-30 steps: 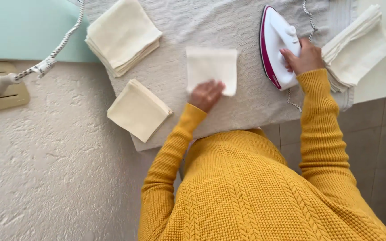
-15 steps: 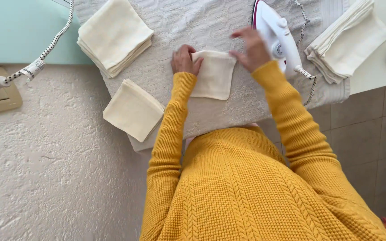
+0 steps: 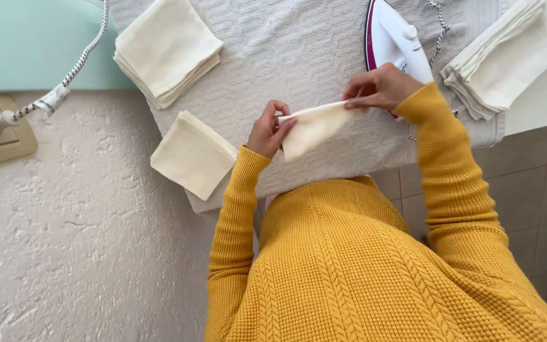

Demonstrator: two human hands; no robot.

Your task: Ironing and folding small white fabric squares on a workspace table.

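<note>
— What's she got there?

— A small cream cloth square [image 3: 314,126], lifted just off the grey ironing cover [image 3: 286,50]. Her left hand [image 3: 268,130] pinches one corner, her right hand [image 3: 380,87] pinches the other — both closed on it.

— And the iron?

— The white and magenta iron [image 3: 390,41] sits behind her right hand, and a folded stack [image 3: 192,154] lies beside her left.
</note>
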